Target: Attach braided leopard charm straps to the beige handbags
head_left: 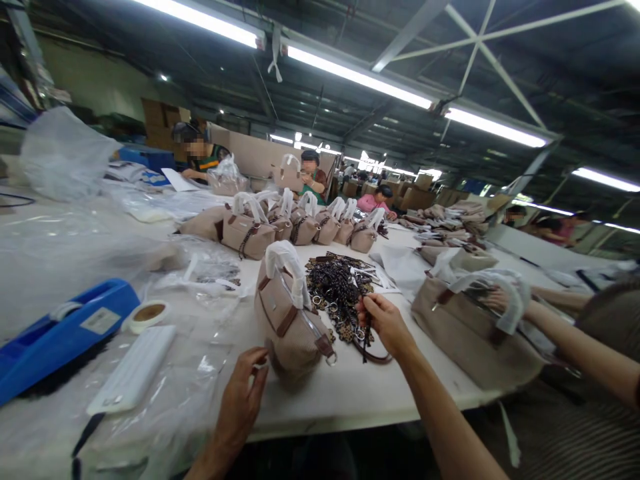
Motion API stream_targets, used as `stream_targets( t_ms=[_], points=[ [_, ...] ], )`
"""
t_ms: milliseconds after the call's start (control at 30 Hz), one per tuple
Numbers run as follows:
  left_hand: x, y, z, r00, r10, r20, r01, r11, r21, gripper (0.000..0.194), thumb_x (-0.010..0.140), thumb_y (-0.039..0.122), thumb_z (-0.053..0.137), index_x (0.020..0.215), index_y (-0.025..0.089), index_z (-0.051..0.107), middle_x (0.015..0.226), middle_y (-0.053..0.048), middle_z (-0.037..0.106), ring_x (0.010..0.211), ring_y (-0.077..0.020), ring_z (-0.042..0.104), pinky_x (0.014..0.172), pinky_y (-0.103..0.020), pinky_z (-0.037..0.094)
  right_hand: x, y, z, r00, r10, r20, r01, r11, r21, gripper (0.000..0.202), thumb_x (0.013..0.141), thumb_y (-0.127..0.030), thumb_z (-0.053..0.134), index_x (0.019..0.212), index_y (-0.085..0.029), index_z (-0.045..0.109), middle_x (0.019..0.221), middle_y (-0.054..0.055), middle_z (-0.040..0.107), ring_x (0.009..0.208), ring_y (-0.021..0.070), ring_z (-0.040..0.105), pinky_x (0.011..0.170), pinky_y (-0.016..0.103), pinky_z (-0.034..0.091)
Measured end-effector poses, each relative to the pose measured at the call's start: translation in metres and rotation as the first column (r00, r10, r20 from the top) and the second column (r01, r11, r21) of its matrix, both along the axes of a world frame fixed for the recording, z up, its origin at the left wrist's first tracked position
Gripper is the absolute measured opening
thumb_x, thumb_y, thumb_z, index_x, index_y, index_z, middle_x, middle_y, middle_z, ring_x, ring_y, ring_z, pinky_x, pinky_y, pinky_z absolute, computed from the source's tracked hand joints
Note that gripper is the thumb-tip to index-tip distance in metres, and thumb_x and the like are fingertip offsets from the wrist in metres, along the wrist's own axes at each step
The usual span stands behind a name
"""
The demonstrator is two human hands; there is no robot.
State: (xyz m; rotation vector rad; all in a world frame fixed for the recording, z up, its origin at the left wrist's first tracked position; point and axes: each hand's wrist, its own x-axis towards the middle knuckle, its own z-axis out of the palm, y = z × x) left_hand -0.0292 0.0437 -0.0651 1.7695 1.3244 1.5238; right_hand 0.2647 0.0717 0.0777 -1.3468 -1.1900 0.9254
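A beige handbag (287, 327) with brown trim and handles wrapped in white stands upright in front of me. Beside its lower left side is my left hand (243, 387), fingers loosely bent and apart, holding nothing; whether the fingertips touch the bag I cannot tell. My right hand (383, 320) pinches a dark braided strap (367, 333) between thumb and fingers, at the near edge of a pile of dark braided straps (330, 283) with metal rings. A brown leather loop (383, 360) lies below that hand.
Several finished-looking handbags (250, 233) stand in a row behind. On the left lie a blue tape dispenser (75, 327), a tape roll (147, 316) and a white power strip (133, 370) over clear plastic. At right, a co-worker's hands (500, 300) handle a larger bag (450, 330).
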Motion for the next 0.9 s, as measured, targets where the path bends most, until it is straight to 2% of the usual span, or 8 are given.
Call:
stream_targets(
  t_ms=[133, 233, 300, 367, 500, 667, 800, 900],
  points=[
    [0.022, -0.022, 0.046, 0.983, -0.183, 0.005, 0.182, 0.981, 0.069, 0.020, 0.092, 0.032, 0.048, 0.099, 0.025, 0.065, 0.100, -0.007, 0.067, 0.099, -0.0239, 0.062, 0.090, -0.039, 0.050, -0.007, -0.049, 0.038, 0.961, 0.149, -0.233, -0.140, 0.989, 0.057, 0.041, 0.073, -0.050, 0.076, 0.095, -0.018, 0.064, 0.075, 0.002, 0.064, 0.058, 0.0110, 0.054, 0.054, 0.024, 0.044],
    [0.041, -0.039, 0.085, 0.928, -0.360, 0.099, 0.359, 0.933, 0.030, 0.037, 0.090, 0.033, 0.054, 0.126, 0.024, 0.054, 0.132, -0.011, 0.056, 0.119, -0.0274, 0.053, 0.098, -0.042, 0.046, -0.021, -0.083, 0.045, 0.924, 0.241, -0.297, -0.252, 0.968, 0.002, 0.036, 0.076, -0.045, 0.076, 0.096, -0.019, 0.065, 0.072, 0.002, 0.065, 0.053, 0.0107, 0.055, 0.051, 0.023, 0.042],
    [0.049, -0.048, 0.105, 0.826, -0.505, 0.250, 0.531, 0.846, -0.043, 0.054, 0.088, 0.034, 0.058, 0.140, 0.026, 0.041, 0.142, -0.011, 0.047, 0.126, -0.0270, 0.048, 0.103, -0.042, 0.043, -0.031, -0.101, 0.039, 0.903, 0.294, -0.315, -0.318, 0.948, -0.029, 0.032, 0.078, -0.044, 0.074, 0.096, -0.019, 0.065, 0.071, 0.002, 0.065, 0.052, 0.0108, 0.056, 0.051, 0.023, 0.041],
    [0.053, -0.056, 0.118, 0.699, -0.582, 0.416, 0.674, 0.730, -0.113, 0.050, 0.089, 0.037, 0.057, 0.136, 0.023, 0.044, 0.130, -0.011, 0.056, 0.117, -0.0247, 0.054, 0.099, -0.039, 0.045, -0.040, -0.114, 0.029, 0.886, 0.329, -0.327, -0.367, 0.928, -0.062, 0.030, 0.082, -0.043, 0.072, 0.098, -0.019, 0.064, 0.071, 0.002, 0.066, 0.052, 0.0108, 0.057, 0.050, 0.022, 0.041],
    [0.051, -0.068, 0.121, 0.581, -0.547, 0.603, 0.776, 0.595, -0.209, 0.034, 0.089, 0.043, 0.058, 0.109, 0.016, 0.061, 0.087, -0.005, 0.065, 0.077, -0.0154, 0.060, 0.073, -0.028, 0.049, -0.055, -0.129, 0.010, 0.882, 0.340, -0.327, -0.395, 0.911, -0.116, 0.028, 0.085, -0.043, 0.068, 0.098, -0.018, 0.064, 0.074, 0.002, 0.067, 0.054, 0.0103, 0.058, 0.052, 0.021, 0.043],
    [0.043, -0.076, 0.114, 0.505, -0.452, 0.735, 0.823, 0.507, -0.254, 0.034, 0.086, 0.044, 0.063, 0.103, 0.015, 0.064, 0.083, -0.003, 0.064, 0.070, -0.0133, 0.061, 0.067, -0.025, 0.048, -0.065, -0.137, 0.003, 0.874, 0.292, -0.389, -0.366, 0.921, -0.132, 0.033, 0.081, -0.047, 0.071, 0.097, -0.019, 0.064, 0.072, 0.001, 0.066, 0.051, 0.0101, 0.056, 0.049, 0.021, 0.043],
    [0.036, -0.078, 0.118, 0.466, -0.418, 0.780, 0.834, 0.502, -0.229, 0.028, 0.085, 0.041, 0.065, 0.097, 0.015, 0.063, 0.084, -0.002, 0.063, 0.069, -0.0121, 0.061, 0.066, -0.024, 0.048, -0.062, -0.141, 0.006, 0.881, 0.275, -0.386, -0.347, 0.929, -0.127, 0.036, 0.078, -0.050, 0.073, 0.096, -0.020, 0.064, 0.069, 0.001, 0.065, 0.050, 0.0112, 0.056, 0.049, 0.022, 0.043],
    [0.029, -0.078, 0.124, 0.487, -0.421, 0.765, 0.821, 0.519, -0.237, 0.027, 0.086, 0.041, 0.064, 0.091, 0.015, 0.060, 0.078, -0.001, 0.063, 0.064, -0.0100, 0.059, 0.063, -0.022, 0.046, -0.056, -0.145, 0.008, 0.898, 0.313, -0.308, -0.368, 0.920, -0.138, 0.035, 0.083, -0.050, 0.067, 0.101, -0.021, 0.064, 0.068, 0.001, 0.065, 0.055, 0.0124, 0.058, 0.055, 0.024, 0.045]
  ],
)
